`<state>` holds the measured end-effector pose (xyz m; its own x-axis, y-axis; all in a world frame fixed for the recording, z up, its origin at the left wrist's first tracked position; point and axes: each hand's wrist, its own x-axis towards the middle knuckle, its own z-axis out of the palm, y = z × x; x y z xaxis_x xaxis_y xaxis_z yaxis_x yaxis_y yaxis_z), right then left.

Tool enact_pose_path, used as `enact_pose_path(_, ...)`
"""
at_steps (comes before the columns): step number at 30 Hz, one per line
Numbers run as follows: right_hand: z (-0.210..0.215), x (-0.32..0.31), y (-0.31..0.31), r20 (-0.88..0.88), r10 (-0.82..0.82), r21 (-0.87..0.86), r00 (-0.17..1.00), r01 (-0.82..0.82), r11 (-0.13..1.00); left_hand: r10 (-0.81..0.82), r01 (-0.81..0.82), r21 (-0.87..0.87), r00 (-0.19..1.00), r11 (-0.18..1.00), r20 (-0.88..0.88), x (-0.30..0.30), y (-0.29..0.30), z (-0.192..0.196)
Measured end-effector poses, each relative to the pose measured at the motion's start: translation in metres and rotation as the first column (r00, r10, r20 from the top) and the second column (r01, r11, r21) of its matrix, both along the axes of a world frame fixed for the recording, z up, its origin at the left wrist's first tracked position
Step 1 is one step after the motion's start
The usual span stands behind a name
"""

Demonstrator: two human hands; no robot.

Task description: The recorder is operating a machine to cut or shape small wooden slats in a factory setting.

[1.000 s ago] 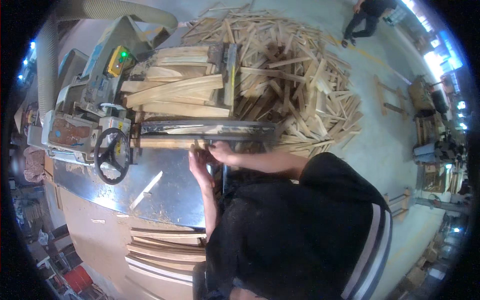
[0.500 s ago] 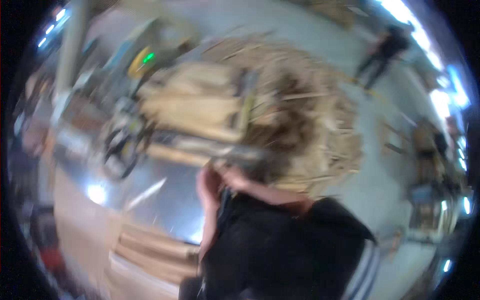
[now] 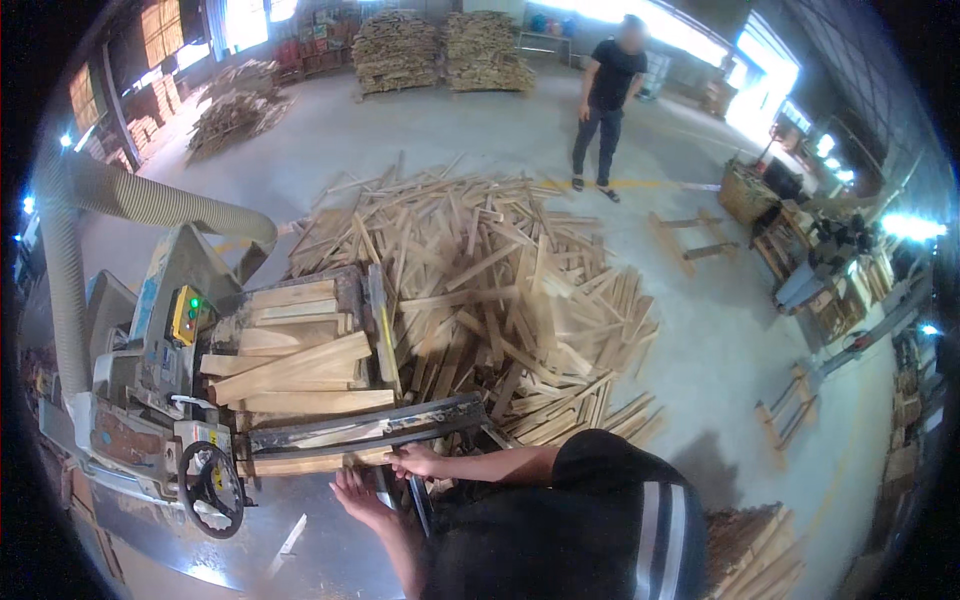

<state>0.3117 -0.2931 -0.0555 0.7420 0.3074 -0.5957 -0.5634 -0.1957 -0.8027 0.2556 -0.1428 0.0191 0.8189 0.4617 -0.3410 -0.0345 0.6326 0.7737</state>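
Note:
A light wooden strip [image 3: 310, 464] lies along the black fence [image 3: 360, 428] on the metal table [image 3: 330, 545] of a woodworking machine. My right hand [image 3: 414, 460] is closed on the strip's right end, its fingers bent around it. Just below, my left hand [image 3: 360, 498] has its fingers spread, with the tips at the strip's near edge. To the left of the strip stands a black handwheel [image 3: 212, 490] on the machine body. Beyond the fence, several loose boards [image 3: 300, 365] lie on a platform.
A wide heap of wood offcuts [image 3: 480, 270] covers the floor beyond the machine. A thick hose [image 3: 170, 202] arches at the left, above a yellow control box [image 3: 187, 314] with green lights. A person [image 3: 608, 100] in dark clothes stands beyond the heap. A thin sliver [image 3: 293, 535] lies on the table.
The view has swung and sharpened from a blur, and now takes in more of the far hall. My hands, close together before, are now slightly apart, the left with fingers spread.

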Motion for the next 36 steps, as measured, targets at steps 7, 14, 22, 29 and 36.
enact_pose_path(7,0.021,0.001,0.0,0.053,0.134,-0.16,0.99,-0.124,0.979,-0.112,0.11,0.104,0.994,0.988,0.014,0.0,-0.02,0.014)
enact_pose_path(14,0.004,0.006,-0.007,0.162,0.193,-0.331,0.968,-0.13,0.935,0.098,-0.087,0.078,0.985,0.993,-0.139,0.001,-0.024,-0.002)
enact_pose_path(22,0.035,-0.003,-0.013,0.036,0.048,-0.009,0.998,-0.048,0.999,-0.057,0.053,-0.049,0.995,0.997,-0.08,0.004,-0.008,0.003)
enact_pose_path(29,0.034,0.001,-0.013,0.047,0.134,-0.076,0.99,-0.131,0.989,-0.068,0.067,-0.054,0.998,0.996,-0.012,0.001,-0.01,0.012)
enact_pose_path(36,0.014,0.004,0.015,0.119,-0.023,-0.071,0.993,0.032,0.997,-0.075,0.077,-0.079,0.997,0.994,0.03,0.01,-0.007,0.032)
